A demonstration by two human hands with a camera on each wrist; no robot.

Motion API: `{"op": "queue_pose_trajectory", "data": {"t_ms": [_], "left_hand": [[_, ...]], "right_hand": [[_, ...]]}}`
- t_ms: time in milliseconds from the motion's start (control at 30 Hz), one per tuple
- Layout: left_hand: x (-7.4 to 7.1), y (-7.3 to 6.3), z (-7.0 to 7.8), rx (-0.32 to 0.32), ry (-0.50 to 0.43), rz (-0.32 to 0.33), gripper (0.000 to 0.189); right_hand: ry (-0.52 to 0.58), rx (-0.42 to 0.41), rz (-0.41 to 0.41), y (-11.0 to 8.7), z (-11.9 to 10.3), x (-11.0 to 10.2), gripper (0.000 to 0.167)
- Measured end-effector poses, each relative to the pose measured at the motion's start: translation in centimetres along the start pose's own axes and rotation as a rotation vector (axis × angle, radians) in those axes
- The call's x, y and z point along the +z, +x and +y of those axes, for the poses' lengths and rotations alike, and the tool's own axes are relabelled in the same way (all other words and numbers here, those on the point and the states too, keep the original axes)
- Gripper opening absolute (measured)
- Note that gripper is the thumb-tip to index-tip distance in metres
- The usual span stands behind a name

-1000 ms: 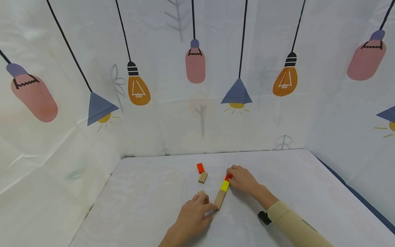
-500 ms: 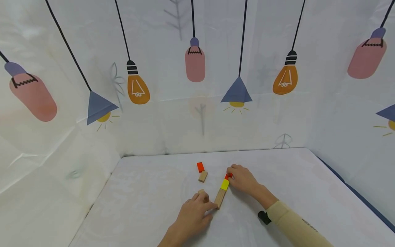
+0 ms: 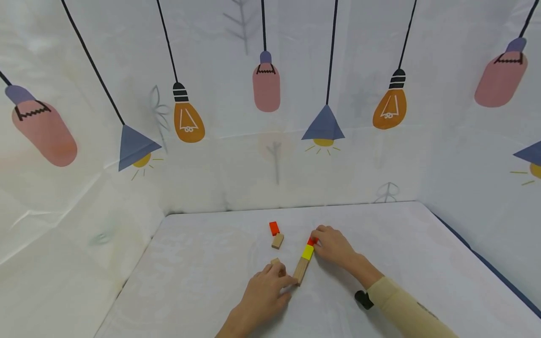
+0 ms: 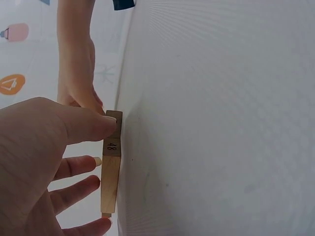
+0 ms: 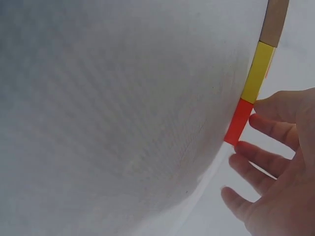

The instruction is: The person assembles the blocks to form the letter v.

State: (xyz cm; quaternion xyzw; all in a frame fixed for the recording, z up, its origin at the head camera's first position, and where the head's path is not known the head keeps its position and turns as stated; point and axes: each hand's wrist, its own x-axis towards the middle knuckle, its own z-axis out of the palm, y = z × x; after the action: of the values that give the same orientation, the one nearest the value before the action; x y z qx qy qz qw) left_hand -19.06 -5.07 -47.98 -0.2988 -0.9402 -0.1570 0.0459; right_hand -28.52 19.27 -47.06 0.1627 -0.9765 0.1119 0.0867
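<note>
A straight row of blocks lies on the white table: plain wooden blocks (image 3: 300,271) at the near end, a yellow block (image 3: 308,252) beyond, then a red block (image 3: 311,241) at the far end. My left hand (image 3: 265,292) is beside the near end. In the left wrist view its thumb touches a wooden block (image 4: 112,145) marked 48, while its other fingers are spread beside a lighter wooden block (image 4: 110,184). At the far end my right hand (image 3: 332,245) holds the red block with thumb and fingertips; the right wrist view shows them along its side and end.
Left of the row lie an orange-red block (image 3: 274,228) and a loose wooden block (image 3: 277,241), close together. Another wooden block (image 3: 275,261) is partly hidden behind my left hand. A white curtain with printed lamps (image 3: 324,126) hangs behind the table (image 3: 203,263).
</note>
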Motion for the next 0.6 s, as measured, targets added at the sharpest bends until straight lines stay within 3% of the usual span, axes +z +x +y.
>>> {"op": "queue_pose_trajectory", "data": {"t_ms": [600], "left_hand": [[0.06,0.04,0.0,0.006,0.018,0.009,0.032]], "right_hand": [[0.021,0.0,0.017,-0.37,0.02,0.03,0.015]]}}
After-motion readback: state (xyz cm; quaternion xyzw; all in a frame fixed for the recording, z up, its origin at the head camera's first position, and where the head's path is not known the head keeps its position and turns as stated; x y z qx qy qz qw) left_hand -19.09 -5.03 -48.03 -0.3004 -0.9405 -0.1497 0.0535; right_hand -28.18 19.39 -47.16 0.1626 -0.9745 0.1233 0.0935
